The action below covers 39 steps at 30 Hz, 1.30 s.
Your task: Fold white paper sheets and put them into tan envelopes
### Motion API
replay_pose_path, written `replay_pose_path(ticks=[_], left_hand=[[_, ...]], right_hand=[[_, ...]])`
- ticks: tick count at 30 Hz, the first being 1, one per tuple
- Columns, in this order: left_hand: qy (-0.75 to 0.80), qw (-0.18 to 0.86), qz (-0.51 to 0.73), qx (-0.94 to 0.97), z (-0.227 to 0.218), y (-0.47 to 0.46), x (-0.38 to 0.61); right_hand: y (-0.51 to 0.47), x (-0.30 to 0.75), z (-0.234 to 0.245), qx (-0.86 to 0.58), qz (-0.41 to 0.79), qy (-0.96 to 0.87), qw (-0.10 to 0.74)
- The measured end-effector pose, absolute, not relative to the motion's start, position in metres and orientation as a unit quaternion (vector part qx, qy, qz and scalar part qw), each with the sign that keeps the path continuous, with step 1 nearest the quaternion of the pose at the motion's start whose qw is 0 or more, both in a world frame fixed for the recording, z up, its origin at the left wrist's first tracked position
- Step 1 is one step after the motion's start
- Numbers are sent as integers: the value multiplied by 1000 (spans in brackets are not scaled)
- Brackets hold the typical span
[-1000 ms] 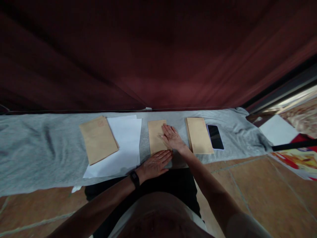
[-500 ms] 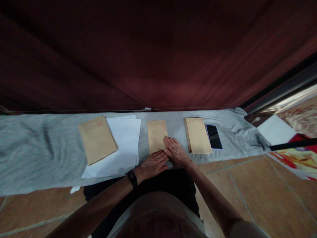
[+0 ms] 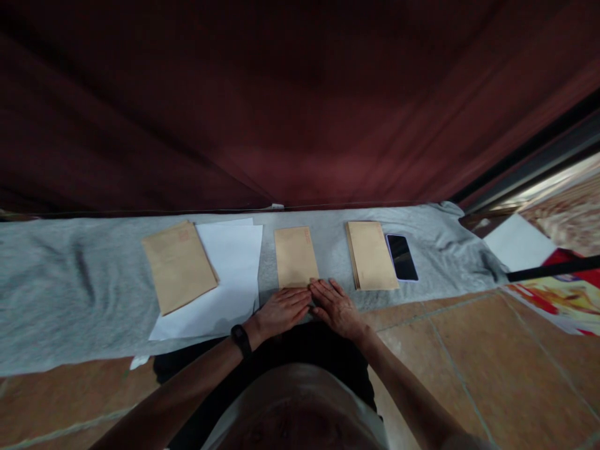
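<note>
A brown envelope [image 3: 295, 255] with faint red print lies on the grey cloth [image 3: 112, 337] in front of me. My left hand [image 3: 281, 310] rests flat over its near edge, fingers stretched out. Beside it, my right hand [image 3: 336, 306] lies flat too, its fingertips at the envelope's near right corner and close to the left fingertips. To the left, several brown envelopes [image 3: 180, 265] are piled askew on white paper sheets [image 3: 234, 269]. On the right sits a neat stack of brown envelopes [image 3: 374, 256].
A phone [image 3: 402, 257] touches or nearly touches the right stack. Behind the cloth rises a dark red surface [image 3: 300, 125]. A dark bar [image 3: 553, 270] crosses at the right, above colourful printed paper [image 3: 557, 300]. Tiled floor [image 3: 492, 350] shows in front.
My right hand has slid down the envelope towards me, to its near edge. The left hand stays at that edge. The whole view has shifted slightly.
</note>
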<state>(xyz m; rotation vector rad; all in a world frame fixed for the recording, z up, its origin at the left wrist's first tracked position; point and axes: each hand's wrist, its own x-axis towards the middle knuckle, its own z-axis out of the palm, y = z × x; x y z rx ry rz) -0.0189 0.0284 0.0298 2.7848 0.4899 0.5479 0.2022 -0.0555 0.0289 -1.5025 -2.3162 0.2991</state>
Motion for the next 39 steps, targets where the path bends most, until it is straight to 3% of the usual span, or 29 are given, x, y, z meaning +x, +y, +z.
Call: replay_pose_path(ticks=[6, 15, 23, 39], left_hand=[[228, 180, 178, 940, 32, 56, -2], [316, 82, 90, 941, 19, 120, 31], [356, 61, 73, 929, 22, 150, 51], [270, 78, 65, 957, 19, 121, 40]], right_hand=[[-59, 204, 28, -527, 103, -823, 185], [-58, 205, 32, -537, 128, -812, 189], [-56, 206, 29, -539, 133, -807, 200], [-58, 205, 24, -535, 129, -795, 254]])
